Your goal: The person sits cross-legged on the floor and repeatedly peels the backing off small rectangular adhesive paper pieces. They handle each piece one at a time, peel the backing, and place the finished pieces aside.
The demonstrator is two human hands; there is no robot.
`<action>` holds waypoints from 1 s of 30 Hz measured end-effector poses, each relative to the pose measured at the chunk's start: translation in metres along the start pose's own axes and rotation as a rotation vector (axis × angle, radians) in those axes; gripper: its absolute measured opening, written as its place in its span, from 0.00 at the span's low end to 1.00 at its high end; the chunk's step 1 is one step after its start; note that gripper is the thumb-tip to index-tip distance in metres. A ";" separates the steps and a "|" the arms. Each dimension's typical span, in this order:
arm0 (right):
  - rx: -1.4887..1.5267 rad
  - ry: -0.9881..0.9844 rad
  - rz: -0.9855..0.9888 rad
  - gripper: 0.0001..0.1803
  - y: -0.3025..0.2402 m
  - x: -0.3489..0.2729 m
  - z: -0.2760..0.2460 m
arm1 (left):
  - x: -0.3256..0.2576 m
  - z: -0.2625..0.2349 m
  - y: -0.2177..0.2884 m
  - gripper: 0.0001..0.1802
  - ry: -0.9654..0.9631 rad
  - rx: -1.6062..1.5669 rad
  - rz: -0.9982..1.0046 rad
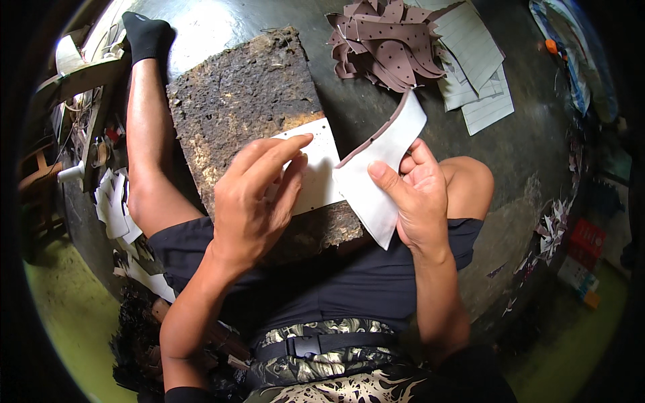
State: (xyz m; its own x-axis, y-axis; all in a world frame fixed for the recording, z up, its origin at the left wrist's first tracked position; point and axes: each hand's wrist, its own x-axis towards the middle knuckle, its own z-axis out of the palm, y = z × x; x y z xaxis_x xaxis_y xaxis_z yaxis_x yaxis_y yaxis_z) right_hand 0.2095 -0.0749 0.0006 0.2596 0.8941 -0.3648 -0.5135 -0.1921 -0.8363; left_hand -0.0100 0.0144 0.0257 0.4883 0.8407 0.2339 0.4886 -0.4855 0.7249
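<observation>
My right hand (423,195) grips a white curved piece (383,151), with the thumb flat on its face and the other fingers behind. Along the piece's upper left edge runs a narrow brown folded strip (376,134) with dark dots. My left hand (252,191) hovers over a white flat board (319,171) with small dark holes near its corners; its index finger is extended, the thumb is apart, and nothing shows between them. That board lies on a rough, worn brown slab (245,87) in front of me, partly hidden by the left hand.
A heap of brown dotted cut pieces (386,47) lies on the dark floor beyond the slab. Beside it are lined paper sheets (480,84). White scraps (114,205) lie at left, beside a wooden stand (87,121). More scraps (554,225) and a red box (586,242) are at right.
</observation>
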 end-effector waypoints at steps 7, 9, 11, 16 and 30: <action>-0.876 -0.671 -0.145 0.16 -0.057 0.006 0.023 | 0.006 -0.044 0.046 0.27 -0.290 0.355 0.380; -1.068 -0.776 -0.193 0.17 -0.065 0.016 0.025 | 0.008 -0.051 0.041 0.22 -0.382 0.337 0.159; -1.053 -0.681 -0.050 0.15 -0.067 0.027 0.023 | 0.004 -0.057 0.031 0.15 -0.462 0.292 -0.073; -0.694 -0.418 0.115 0.11 -0.052 0.042 0.007 | -0.021 -0.063 0.016 0.09 -0.460 0.169 -0.321; -0.345 -0.262 0.082 0.11 -0.006 0.037 0.004 | -0.010 0.017 0.008 0.17 -0.065 -0.106 -0.189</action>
State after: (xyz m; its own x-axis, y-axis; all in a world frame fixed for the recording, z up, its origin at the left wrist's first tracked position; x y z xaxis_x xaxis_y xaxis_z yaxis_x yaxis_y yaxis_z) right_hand 0.2190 -0.0389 -0.0065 -0.0093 0.9341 -0.3570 -0.2095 -0.3509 -0.9127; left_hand 0.0011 -0.0022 0.0188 0.4423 0.8956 0.0477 0.4989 -0.2899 0.8167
